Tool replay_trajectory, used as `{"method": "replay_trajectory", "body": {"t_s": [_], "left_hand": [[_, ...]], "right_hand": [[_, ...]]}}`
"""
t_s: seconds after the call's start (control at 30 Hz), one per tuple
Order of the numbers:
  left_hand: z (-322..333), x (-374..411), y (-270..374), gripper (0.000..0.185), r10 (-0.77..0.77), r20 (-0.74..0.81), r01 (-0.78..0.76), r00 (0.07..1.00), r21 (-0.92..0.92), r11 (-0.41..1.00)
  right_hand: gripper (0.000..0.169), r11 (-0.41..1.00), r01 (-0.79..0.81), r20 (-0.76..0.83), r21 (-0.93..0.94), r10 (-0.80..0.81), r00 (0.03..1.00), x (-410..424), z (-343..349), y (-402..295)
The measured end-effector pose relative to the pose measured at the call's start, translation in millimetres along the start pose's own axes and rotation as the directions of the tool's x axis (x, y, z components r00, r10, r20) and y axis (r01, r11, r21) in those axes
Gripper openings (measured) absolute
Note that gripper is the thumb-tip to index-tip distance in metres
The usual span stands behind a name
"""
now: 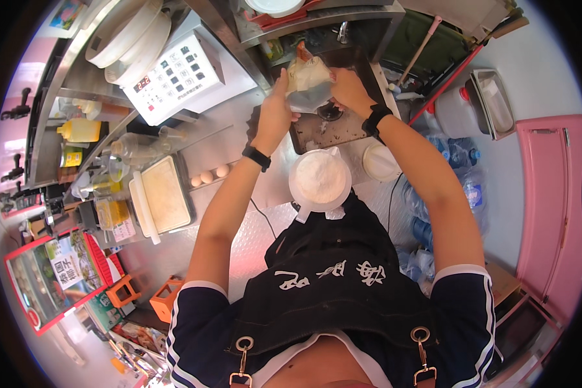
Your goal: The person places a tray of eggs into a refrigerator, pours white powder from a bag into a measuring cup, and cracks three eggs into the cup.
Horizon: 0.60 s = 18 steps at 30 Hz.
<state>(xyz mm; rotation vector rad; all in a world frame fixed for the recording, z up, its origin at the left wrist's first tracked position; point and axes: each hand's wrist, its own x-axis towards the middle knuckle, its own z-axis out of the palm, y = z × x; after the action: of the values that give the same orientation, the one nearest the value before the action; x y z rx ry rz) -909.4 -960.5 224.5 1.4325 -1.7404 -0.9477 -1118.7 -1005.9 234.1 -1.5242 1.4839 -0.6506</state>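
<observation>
Over a dark, stained metal tray (363,127) in the sink area, my two hands hold a plastic bag (310,85) with pale contents. My left hand (273,116) supports the bag's left side, its fingers along it. My right hand (351,89) grips the bag's right edge. Below them, near the counter's front edge, stands a translucent measuring jug (320,179) filled with white powder that looks like flour. To its right is a round, pale plastic lid or container (380,162). A round black item (330,112) lies in the tray under the bag, partly hidden by it.
Several brown eggs (206,176) lie on the counter at the left, beside a board (165,199) with a white rolling pin (146,207). A white machine with buttons (174,72) stands behind them. Large water bottles (422,194) stand on the right. A black cable runs down near the jug.
</observation>
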Motion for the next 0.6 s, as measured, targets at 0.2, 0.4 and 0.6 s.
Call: {"method": "replay_trajectory", "body": {"t_s": [0.2,0.4,0.6], "left_hand": [[-6,-3,7,0.071,0.102,-0.115,-0.106,0.988,-0.031,0.994],[-2,-15,-11,0.073,0.139,-0.062,-0.137,0.988,0.03,0.99],[-11,-18,4,0.069,-0.128,0.075,0.142,0.989,-0.24,0.96]], "right_hand": [[0.03,0.995,0.069,-0.09,0.074,-0.063,0.994,-3,1,-11],[0.024,0.993,0.104,-0.109,0.057,-0.097,0.989,-9,10,1],[0.024,0.989,0.117,-0.106,0.094,-0.107,0.989,-19,6,-14]]}}
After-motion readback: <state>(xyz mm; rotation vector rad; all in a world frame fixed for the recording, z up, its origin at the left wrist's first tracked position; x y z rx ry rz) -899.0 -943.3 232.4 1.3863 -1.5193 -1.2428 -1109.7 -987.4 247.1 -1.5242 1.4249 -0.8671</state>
